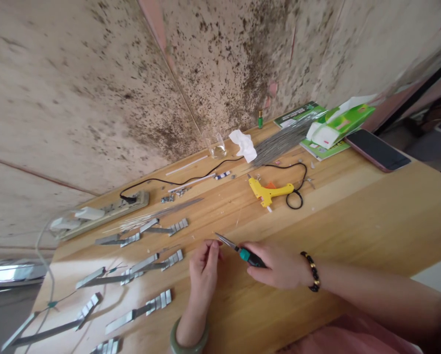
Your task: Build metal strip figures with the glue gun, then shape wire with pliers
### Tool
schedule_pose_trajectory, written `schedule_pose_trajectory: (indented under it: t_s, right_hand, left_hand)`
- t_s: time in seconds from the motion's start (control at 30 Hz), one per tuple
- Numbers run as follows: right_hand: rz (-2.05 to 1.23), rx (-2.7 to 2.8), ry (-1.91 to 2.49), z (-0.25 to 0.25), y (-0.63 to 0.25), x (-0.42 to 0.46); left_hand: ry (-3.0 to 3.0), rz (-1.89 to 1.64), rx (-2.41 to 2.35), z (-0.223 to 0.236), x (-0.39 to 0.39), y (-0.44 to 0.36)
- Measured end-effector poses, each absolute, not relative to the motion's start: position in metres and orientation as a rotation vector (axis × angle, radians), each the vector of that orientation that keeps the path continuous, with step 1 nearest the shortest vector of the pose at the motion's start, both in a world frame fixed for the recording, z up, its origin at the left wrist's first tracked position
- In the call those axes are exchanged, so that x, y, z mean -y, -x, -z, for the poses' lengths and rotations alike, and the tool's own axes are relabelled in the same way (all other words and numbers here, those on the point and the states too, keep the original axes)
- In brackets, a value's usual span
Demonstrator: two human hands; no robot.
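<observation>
At lower center, a right hand (pixel 279 265) wraps its fingers around black-and-teal-handled metal needle-nose pliers (pixel 245 254). The left hand's (pixel 204 269) fingers press together beside the tip, their contents unclear; a slip could jab them.

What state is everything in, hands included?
left hand, fingertips pinched together
right hand, closed around the pliers
pliers, jaws look closed
glue gun, lying on its side
phone, face up, screen dark
glass, partly filled
tissue pack, open
small bottle, upright
loose tissue, crumpled
power strip, plugs inserted
</observation>
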State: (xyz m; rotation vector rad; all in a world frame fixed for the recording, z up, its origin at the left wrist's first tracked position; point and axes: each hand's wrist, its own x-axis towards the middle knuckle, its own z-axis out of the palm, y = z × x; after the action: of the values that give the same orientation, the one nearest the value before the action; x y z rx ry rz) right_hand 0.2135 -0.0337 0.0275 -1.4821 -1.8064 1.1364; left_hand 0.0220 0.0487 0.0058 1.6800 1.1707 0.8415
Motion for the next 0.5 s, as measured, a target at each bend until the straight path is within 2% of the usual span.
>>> schedule_pose_trajectory:
  t_s: [0.5]
  right_hand:
    - [-1.046,1.821,1.459,-0.0259,-0.2130,0.0327]
  left_hand:
    - [-1.516,-0.899,-1.032,-0.0003,-0.0438,-0.0202]
